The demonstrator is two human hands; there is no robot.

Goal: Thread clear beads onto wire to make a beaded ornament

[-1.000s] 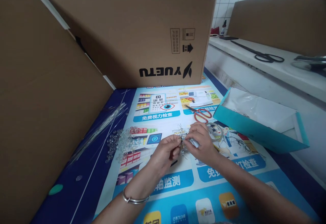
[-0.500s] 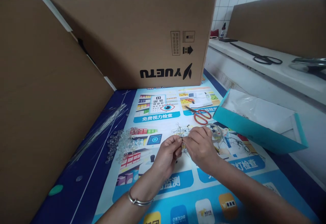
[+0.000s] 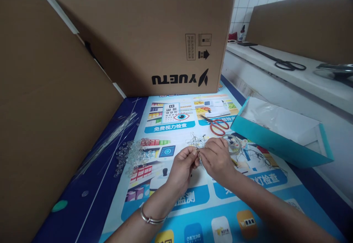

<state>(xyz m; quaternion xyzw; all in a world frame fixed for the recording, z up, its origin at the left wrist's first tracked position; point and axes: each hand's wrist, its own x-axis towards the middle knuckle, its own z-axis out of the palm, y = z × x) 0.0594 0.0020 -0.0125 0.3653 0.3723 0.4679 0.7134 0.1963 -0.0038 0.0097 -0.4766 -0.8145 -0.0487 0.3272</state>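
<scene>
My left hand (image 3: 185,165) and my right hand (image 3: 216,158) meet over the printed mat, thumb and fingers of each pinched together. A tiny dark piece shows between their fingertips; its kind is too small to tell. Just behind the fingers lies a small tangle of thin clear and dark strands (image 3: 195,139). Beyond my right hand is a clear round roll (image 3: 234,144), partly covered by that hand. Left of my hands, many clear beads (image 3: 135,154) lie in a loose heap. Red-handled scissors (image 3: 217,126) rest behind my right hand, blades pointing away to the left.
A teal open box (image 3: 284,143) with clear plastic inside stands at right. Thin clear strips (image 3: 110,140) lie along the left. Cardboard panels (image 3: 132,40) wall off the back and left. Black scissors (image 3: 286,64) lie on a white ledge (image 3: 264,53). Dark looped strands (image 3: 259,156) are near the box.
My fingertips have shifted very slightly while staying pinched together, and my left wrist has turned a little. Everything else lies as before.
</scene>
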